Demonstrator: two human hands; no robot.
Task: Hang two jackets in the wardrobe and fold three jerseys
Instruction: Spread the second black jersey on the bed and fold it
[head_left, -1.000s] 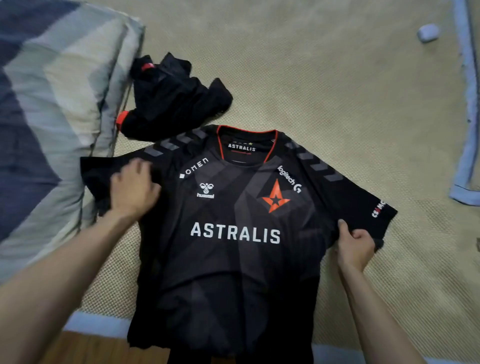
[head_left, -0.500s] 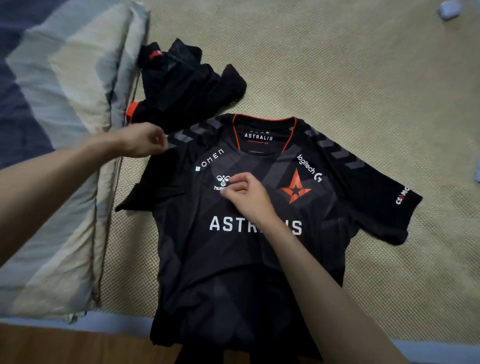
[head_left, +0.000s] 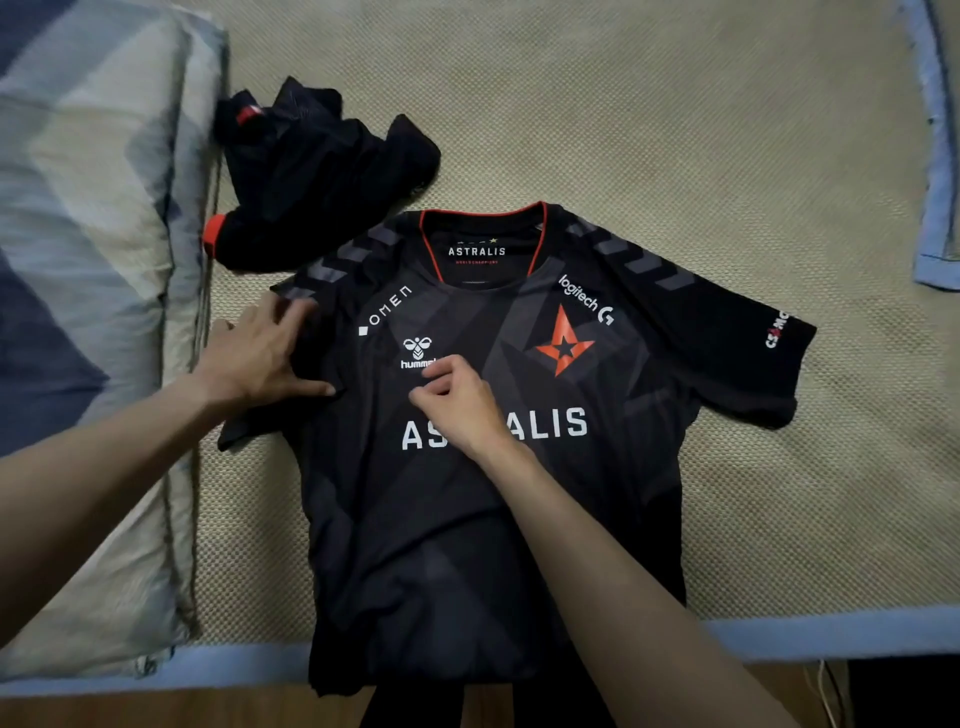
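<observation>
A black Astralis jersey (head_left: 613, 467) lies face up on the beige mat (head_left: 675, 130), collar away from me, hem hanging over the near edge. Its left sleeve is folded in over the chest side. My left hand (head_left: 260, 358) rests flat on that folded sleeve with fingers spread. My right hand (head_left: 457, 400) pinches the chest fabric just under the hummel logo, fingers curled. A second black jersey with orange trim (head_left: 317, 182) lies crumpled at the upper left of the mat, touching the first one's shoulder.
A folded blue, grey and cream quilt (head_left: 88, 312) runs along the left side. The mat's blue border (head_left: 831, 631) marks the near edge, with wooden floor (head_left: 156, 712) below. Another blue edge (head_left: 935, 156) stands at the far right.
My left hand has opened and dropped from a raised pinch onto the folded left sleeve. The right hand stays at the chest. The view has shifted slightly.
</observation>
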